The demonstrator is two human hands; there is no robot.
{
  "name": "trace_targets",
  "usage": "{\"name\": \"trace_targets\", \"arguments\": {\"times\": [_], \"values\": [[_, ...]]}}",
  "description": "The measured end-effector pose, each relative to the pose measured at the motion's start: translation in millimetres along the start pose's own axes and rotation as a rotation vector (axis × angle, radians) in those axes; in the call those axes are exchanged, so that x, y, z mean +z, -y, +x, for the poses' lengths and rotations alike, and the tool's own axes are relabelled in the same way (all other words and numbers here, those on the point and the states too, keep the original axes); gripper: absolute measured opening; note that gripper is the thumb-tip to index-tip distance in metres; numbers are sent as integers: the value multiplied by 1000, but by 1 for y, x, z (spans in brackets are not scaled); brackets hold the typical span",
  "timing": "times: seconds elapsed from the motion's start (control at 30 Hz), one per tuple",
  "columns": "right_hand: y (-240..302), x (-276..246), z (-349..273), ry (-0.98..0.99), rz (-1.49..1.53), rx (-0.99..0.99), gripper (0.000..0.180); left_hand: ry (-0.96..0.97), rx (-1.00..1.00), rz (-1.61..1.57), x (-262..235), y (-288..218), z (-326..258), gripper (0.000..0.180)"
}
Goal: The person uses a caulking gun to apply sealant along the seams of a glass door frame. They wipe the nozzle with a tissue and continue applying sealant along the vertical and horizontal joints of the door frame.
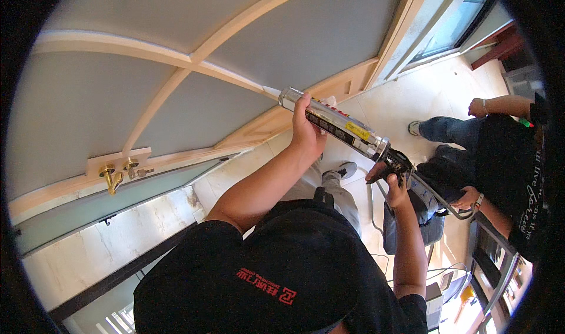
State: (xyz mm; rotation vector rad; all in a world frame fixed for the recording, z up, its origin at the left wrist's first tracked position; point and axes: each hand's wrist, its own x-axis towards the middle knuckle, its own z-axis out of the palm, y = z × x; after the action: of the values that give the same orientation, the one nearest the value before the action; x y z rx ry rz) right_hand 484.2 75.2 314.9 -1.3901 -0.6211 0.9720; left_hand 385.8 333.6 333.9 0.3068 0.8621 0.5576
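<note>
A caulking gun (332, 117) with a silvery barrel is held across the middle of the scene, slanted, nozzle end far left and trigger end near right. The barrel is gripped by the left hand (308, 127) close to its front cap; the fingers are curled around it, thumb laid over the upper side, the others mostly hidden underneath. At the trigger end, the black handle (397, 162) is gripped by the right hand (398, 193); the thumb is seen against it, but how far the other fingers are squeezed cannot be told. Both hands are closed on the one tool.

The white nozzle (271, 91) is pointed left at a pale wood moulding (235, 77) on a grey-panelled door (120, 95); tip right at the strip, contact cannot be confirmed. A yellow label (358, 130) is seen on the barrel, toward the trigger end.

On the left side of the door, a brass lever handle (112, 180) is mounted, with keys (142, 172) just right of it. On the right, a co-worker (500, 169) in a black top is seen, one hand placed at a metal tube frame (438, 197) beside a black padded seat (416, 228). Pale tiled floor (406, 101) is seen between door and co-worker.
</note>
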Motion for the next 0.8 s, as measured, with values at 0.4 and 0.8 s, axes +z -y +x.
{"name": "trace_targets", "arguments": {"times": [0.4,0.8], "values": [[-80,-6,13,-30,40,-3,64,-132,-66,-41,-54,48,66,49],[-106,15,7,-67,-92,132,66,-147,-116,-115,-91,70,102,44]]}}
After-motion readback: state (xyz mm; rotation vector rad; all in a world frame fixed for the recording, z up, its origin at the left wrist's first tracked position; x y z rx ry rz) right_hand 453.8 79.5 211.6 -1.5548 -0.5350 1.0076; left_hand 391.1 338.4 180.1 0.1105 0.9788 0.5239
